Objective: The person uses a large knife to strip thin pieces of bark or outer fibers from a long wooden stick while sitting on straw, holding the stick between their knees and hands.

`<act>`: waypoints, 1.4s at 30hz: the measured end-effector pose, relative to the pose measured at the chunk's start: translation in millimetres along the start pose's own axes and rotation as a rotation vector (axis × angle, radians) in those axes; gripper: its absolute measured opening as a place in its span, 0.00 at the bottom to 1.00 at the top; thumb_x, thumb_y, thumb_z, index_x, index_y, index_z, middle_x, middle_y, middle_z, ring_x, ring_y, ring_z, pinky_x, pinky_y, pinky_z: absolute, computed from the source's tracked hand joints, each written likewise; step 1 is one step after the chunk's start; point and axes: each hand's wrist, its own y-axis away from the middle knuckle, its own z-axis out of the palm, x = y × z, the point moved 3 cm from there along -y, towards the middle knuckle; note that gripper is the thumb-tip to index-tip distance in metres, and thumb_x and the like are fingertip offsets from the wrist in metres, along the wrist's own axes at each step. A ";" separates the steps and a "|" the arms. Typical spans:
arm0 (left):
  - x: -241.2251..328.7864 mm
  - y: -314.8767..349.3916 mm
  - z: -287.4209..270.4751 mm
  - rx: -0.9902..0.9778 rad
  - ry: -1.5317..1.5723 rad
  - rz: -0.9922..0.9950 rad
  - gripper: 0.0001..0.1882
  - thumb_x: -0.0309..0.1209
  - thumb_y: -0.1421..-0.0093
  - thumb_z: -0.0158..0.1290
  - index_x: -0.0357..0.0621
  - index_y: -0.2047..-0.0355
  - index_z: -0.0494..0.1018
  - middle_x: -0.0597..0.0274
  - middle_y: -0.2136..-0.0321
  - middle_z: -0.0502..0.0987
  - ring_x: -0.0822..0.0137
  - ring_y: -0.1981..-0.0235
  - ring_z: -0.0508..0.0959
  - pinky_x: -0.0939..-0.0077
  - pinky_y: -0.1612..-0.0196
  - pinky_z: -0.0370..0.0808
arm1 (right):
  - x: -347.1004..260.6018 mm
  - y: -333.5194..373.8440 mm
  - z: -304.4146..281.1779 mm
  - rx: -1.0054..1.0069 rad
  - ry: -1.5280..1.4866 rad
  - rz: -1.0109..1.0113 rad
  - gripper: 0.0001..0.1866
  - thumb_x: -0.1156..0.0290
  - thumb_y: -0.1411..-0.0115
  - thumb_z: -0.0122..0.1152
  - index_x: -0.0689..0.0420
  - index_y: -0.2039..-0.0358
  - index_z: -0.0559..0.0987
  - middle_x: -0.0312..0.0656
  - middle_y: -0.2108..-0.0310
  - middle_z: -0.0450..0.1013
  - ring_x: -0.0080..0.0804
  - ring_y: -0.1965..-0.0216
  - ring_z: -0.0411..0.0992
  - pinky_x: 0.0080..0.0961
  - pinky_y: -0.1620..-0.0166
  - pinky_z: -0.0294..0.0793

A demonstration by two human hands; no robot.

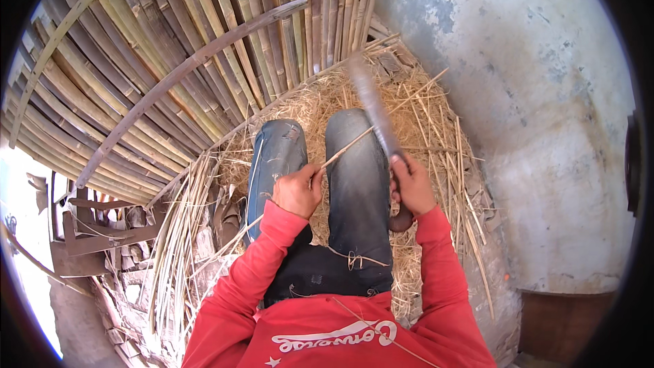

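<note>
My left hand (295, 193) pinches a thin bamboo strip (349, 146) above my left thigh. The strip slants up to the right, over my right knee, toward the shavings. My right hand (413, 184) is wrapped round the handle of a long knife (373, 103), beside my right thigh. Its blade points up and away and is smeared by motion. The dark, curved handle end (402, 220) shows below my fist. Blade and strip cross in the view just above my right hand; whether they touch, I cannot tell.
Straw-coloured shavings (320, 92) lie thick around my legs. Long thin strips (182, 245) are heaped on the left, more strips (455, 163) on the right. A panel of bamboo poles (225, 27) with cross rails stands ahead. A worn plaster wall (538, 109) bounds the right side.
</note>
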 end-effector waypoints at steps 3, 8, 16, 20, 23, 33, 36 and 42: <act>1.0 -2.1 2.7 -0.001 -0.026 0.020 0.04 0.31 0.37 0.62 0.45 0.65 0.81 0.45 0.79 0.79 0.42 0.76 0.81 0.53 0.72 0.77 | 6.5 -16.3 -5.4 0.137 -0.241 -0.061 0.16 0.57 0.26 0.58 0.59 0.56 0.78 0.32 0.81 0.68 0.18 0.85 0.65 0.20 0.82 0.63; -4.7 -4.2 -3.0 -0.005 -0.030 -0.010 0.04 0.31 0.37 0.62 0.45 0.65 0.81 0.45 0.78 0.79 0.43 0.76 0.81 0.52 0.72 0.76 | 2.4 -11.1 2.8 0.028 -0.062 -0.050 0.16 0.57 0.26 0.57 0.59 0.56 0.77 0.32 0.81 0.67 0.18 0.87 0.62 0.18 0.83 0.63; -4.5 -5.8 -4.5 0.002 -0.047 -0.016 0.04 0.30 0.38 0.62 0.46 0.65 0.82 0.46 0.78 0.80 0.42 0.76 0.81 0.52 0.71 0.77 | -1.4 -4.8 6.5 0.008 -0.080 -0.003 0.15 0.57 0.26 0.57 0.58 0.56 0.76 0.32 0.80 0.67 0.18 0.86 0.63 0.19 0.83 0.63; -2.5 -5.6 -3.9 0.024 -0.046 0.018 0.04 0.27 0.40 0.64 0.43 0.64 0.84 0.46 0.77 0.81 0.47 0.77 0.83 0.59 0.73 0.78 | 0.5 -22.5 -8.3 0.092 -0.132 -0.056 0.15 0.57 0.26 0.57 0.57 0.57 0.77 0.32 0.81 0.68 0.18 0.86 0.64 0.19 0.83 0.63; -1.1 -7.5 2.1 0.018 -0.033 0.052 0.04 0.27 0.40 0.64 0.43 0.64 0.84 0.46 0.77 0.81 0.47 0.77 0.83 0.60 0.73 0.78 | 1.8 -12.4 0.0 0.135 -0.153 -0.036 0.15 0.57 0.26 0.57 0.57 0.58 0.76 0.32 0.81 0.68 0.18 0.86 0.64 0.18 0.83 0.62; 0.9 -13.6 10.7 -0.002 -0.021 0.024 0.04 0.28 0.39 0.65 0.43 0.64 0.84 0.47 0.77 0.82 0.48 0.78 0.83 0.61 0.74 0.78 | -11.2 -0.3 11.7 0.022 -0.103 0.032 0.16 0.56 0.25 0.56 0.58 0.60 0.75 0.33 0.79 0.67 0.18 0.86 0.62 0.18 0.82 0.64; -2.3 -15.7 13.4 -0.018 0.000 0.005 0.05 0.28 0.39 0.65 0.43 0.63 0.84 0.47 0.76 0.82 0.48 0.78 0.83 0.61 0.73 0.78 | 7.1 -1.1 17.5 -0.149 -0.067 0.035 0.16 0.57 0.25 0.56 0.58 0.61 0.75 0.32 0.80 0.67 0.17 0.86 0.62 0.18 0.82 0.63; -9.9 -5.0 -5.2 -0.084 0.020 -0.008 0.09 0.31 0.37 0.65 0.41 0.58 0.84 0.45 0.73 0.84 0.51 0.74 0.85 0.64 0.68 0.80 | 10.8 -2.7 13.7 -0.156 -0.192 0.046 0.16 0.57 0.25 0.57 0.58 0.63 0.74 0.32 0.82 0.67 0.17 0.87 0.62 0.18 0.83 0.61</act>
